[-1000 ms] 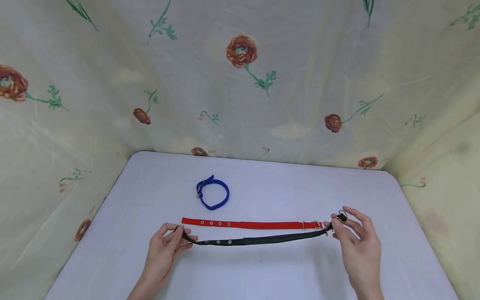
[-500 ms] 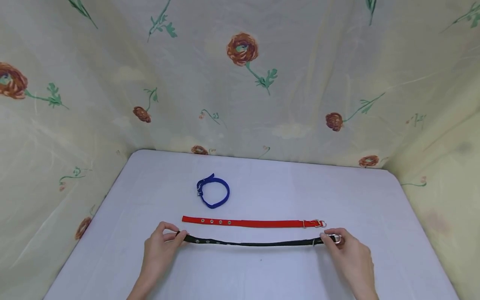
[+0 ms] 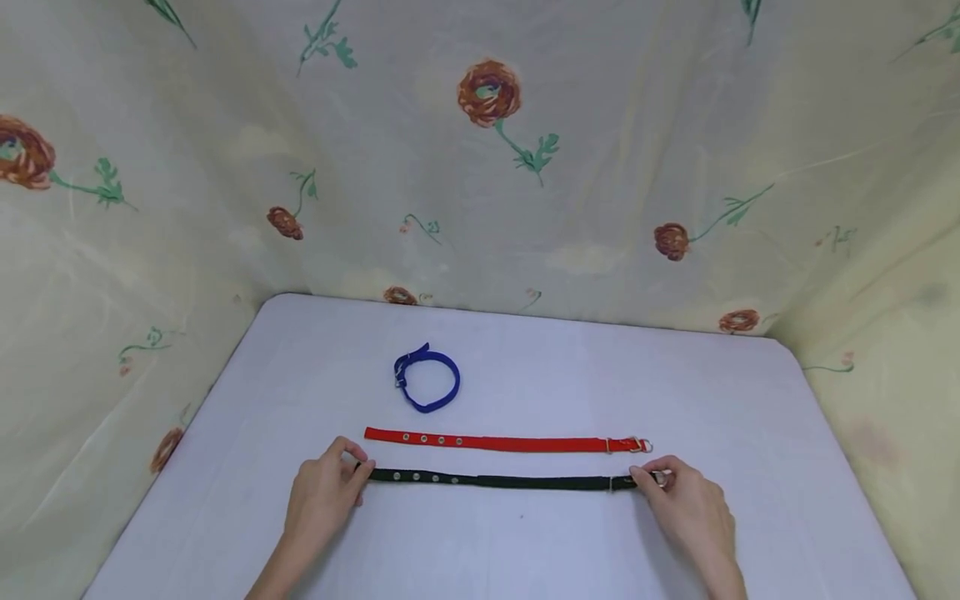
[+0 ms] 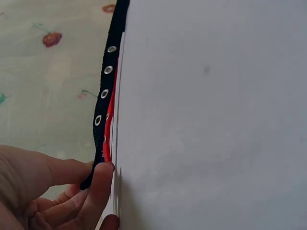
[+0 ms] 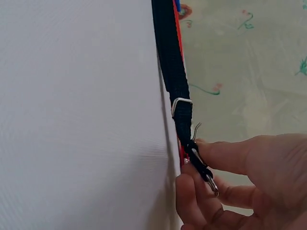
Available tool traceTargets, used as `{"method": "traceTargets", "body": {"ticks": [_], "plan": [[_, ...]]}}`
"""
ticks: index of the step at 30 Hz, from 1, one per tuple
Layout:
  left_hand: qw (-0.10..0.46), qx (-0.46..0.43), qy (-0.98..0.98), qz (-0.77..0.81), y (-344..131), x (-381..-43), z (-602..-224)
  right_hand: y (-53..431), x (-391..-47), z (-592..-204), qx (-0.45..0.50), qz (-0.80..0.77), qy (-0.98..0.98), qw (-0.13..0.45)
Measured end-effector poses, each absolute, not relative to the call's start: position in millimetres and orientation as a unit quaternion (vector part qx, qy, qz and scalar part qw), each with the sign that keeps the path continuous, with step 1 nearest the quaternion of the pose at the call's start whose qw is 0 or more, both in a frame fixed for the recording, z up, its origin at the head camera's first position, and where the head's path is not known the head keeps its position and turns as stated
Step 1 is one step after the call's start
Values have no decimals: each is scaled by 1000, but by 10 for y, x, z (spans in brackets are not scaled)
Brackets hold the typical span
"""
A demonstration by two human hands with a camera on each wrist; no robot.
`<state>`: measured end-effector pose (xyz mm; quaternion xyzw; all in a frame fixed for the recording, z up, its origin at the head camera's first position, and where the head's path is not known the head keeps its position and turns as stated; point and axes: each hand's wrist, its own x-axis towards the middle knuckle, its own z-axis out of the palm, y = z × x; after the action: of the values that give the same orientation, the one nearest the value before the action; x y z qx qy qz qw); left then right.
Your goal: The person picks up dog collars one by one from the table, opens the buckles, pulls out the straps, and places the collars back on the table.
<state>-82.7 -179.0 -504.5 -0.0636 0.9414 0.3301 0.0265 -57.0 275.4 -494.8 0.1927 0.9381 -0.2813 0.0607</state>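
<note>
Only our head view shows one blue fabric loop (image 3: 457, 377) whole. Left grip (image 3: 322, 492) and right grip (image 3: 684, 502) pinch one black fabric strap (image 3: 528, 482).

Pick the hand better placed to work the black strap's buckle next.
The right hand, probably: it pinches the strap at the buckle, while the left hand holds the opposite, holed end.
</note>
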Motion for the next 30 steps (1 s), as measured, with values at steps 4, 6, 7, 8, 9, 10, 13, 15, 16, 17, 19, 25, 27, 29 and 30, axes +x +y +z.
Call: {"method": "traceTargets", "body": {"ticks": [4, 6, 7, 8, 9, 10, 13, 15, 16, 17, 19, 25, 27, 29, 30], "plan": [[25, -73, 937, 341, -1796, -907, -5061, 2763, -622, -5006, 190, -285, 938, 58], [21, -75, 936, 343, -1797, -936, -5073, 2773, -649, -5034, 187, -287, 938, 52], [18, -75, 937, 340, -1796, -947, -5078, 2777, -659, -5047, 186, -289, 938, 49], [15, -75, 938, 337, -1793, -955, -5082, 2782, -670, -5059, 186, -289, 938, 47], [11, -76, 940, 333, -1790, -960, -5086, 2785, -676, -5069, 187, -288, 938, 45], [8, -75, 942, 327, -1785, -964, -5091, 2788, -681, -5079, 187, -287, 938, 44], [-7, -67, 949, 307, -1759, -975, -5101, 2794, -685, -5096, 192, -284, 939, 37], [-14, -62, 953, 297, -1745, -979, -5103, 2795, -680, -5103, 196, -283, 938, 33], [-17, -59, 954, 294, -1736, -985, -5103, 2799, -684, -5103, 197, -284, 938, 31], [-19, -56, 955, 290, -1730, -991, -5105, 2802, -685, -5103, 198, -284, 938, 31], [-19, -53, 956, 289, -1727, -1000, -5102, 2807, -688, -5102, 201, -285, 937, 31], [-14, -41, 952, 302, -1737, -1036, -5103, 2815, -706, -5111, 207, -288, 934, 35], [-12, -39, 953, 301, -1738, -1042, -5111, 2816, -709, -5116, 209, -288, 934, 37], [-15, -38, 957, 287, -1732, -1038, -5113, 2818, -712, -5116, 209, -286, 934, 37], [-17, -36, 960, 275, -1731, -1037, -5118, 2818, -713, -5116, 209, -283, 935, 38]]}}
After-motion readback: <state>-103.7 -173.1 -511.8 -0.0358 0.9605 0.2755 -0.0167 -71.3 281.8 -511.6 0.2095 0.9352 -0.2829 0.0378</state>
